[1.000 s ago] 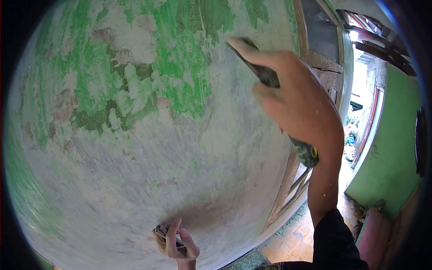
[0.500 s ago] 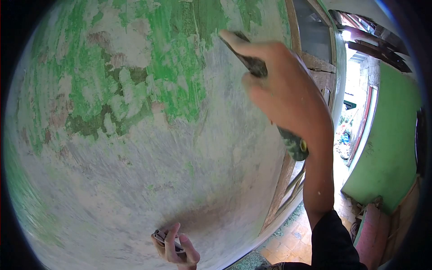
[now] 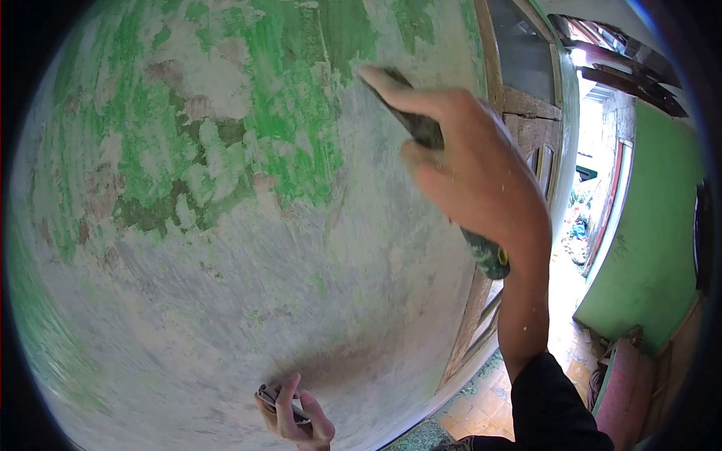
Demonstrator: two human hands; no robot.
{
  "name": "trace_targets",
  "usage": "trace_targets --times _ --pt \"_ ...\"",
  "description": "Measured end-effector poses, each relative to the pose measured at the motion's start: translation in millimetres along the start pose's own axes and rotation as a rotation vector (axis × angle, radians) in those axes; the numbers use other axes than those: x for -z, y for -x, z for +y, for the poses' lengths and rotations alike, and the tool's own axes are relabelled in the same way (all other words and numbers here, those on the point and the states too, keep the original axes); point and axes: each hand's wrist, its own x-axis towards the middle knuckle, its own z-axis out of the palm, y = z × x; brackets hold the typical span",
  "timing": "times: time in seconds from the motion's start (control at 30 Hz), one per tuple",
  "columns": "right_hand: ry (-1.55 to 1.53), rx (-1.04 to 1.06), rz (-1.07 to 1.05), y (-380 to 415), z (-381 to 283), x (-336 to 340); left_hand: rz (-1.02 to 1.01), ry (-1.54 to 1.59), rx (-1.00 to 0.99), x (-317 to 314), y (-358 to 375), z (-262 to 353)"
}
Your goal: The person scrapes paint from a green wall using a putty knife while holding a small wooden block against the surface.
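My right hand (image 3: 481, 169) grips a scraper (image 3: 421, 129), its index finger stretched along the dark blade that lies against the wall (image 3: 248, 278). The scraper's worn green handle (image 3: 485, 252), with a yellow-rimmed hole at its end, sticks out below the palm. Around the blade, green paint gives way to bare, whitish-grey plaster. Low down, close to the wall, my left hand (image 3: 301, 421) has its fingers bent round a small flat object (image 3: 284, 404), dark with a pale metallic rim; what it is I cannot tell.
A wooden window frame (image 3: 492, 56) borders the wall on the right. Paint flakes (image 3: 489, 368) lie on the tiled floor (image 3: 474, 410). Farther right are a bright doorway (image 3: 590, 180), a green wall (image 3: 647, 225) and a pinkish object (image 3: 628, 383) on the floor.
My right hand has moved a little down and to the left with the scraper along the wall. My left hand stays in place.
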Motion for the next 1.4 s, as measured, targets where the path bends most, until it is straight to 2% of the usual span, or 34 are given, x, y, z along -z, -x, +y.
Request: trace_targets --times 0.07,0.13,0.23,0.37,0.43,0.53,0.67,0.73,0.8,0.83,0.93,1.0,1.07,1.17,1.23,1.27,1.33,1.4 --pt "0.0 0.071 0.06 -9 4 6 -0.022 -0.015 -0.022 2 2 -4" --pt "-0.028 -0.274 -0.161 -20 -3 18 -0.04 -0.04 -0.039 3 1 -4" --pt "-0.074 -0.167 -0.075 -4 0 9 -0.015 -0.052 -0.061 1 1 -4" --pt "0.046 -0.251 -0.157 -14 -1 20 -0.035 -0.059 -0.031 -1 3 -1" --pt "0.043 -0.06 -0.043 -9 9 9 -0.04 -0.076 -0.017 -1 2 0" --pt "0.035 -0.158 -0.068 -16 5 17 -0.045 -0.094 -0.057 -2 2 -2" --pt "0.032 -0.133 -0.017 -13 6 15 -0.076 -0.088 -0.032 2 3 -1" --pt "-0.028 -0.206 -0.157 -11 4 20 -0.075 -0.081 -0.02 2 1 -3" --pt "0.028 -0.15 -0.106 -19 9 19 -0.109 -0.019 -0.144 2 -1 -7" --pt "0.079 -0.095 -0.062 -22 11 18 -0.109 -0.019 -0.144 0 -1 -6" --pt "-0.016 -0.154 -0.153 -13 9 19 -0.089 0.003 -0.102 1 0 0" --pt "0.008 -0.205 -0.163 -26 6 24 -0.073 -0.048 0.009 1 2 4" --pt "0.03 -0.252 -0.178 -34 6 27 -0.069 -0.037 0.012 -1 1 5" --pt "0.082 -0.214 -0.118 -33 13 19 -0.071 -0.032 0.032 3 2 5" --pt "0.14 0.167 0.105 -25 22 6 -0.073 -0.02 0.038 3 2 3" --pt "0.143 0.165 0.106 -24 17 12 -0.086 -0.032 0.039 5 3 2" --pt "0.028 -0.219 -0.203 -29 2 30 -0.091 -0.043 0.047 4 4 4" --pt "0.048 -0.136 -0.162 -22 17 21 -0.088 -0.022 0.077 3 2 7"
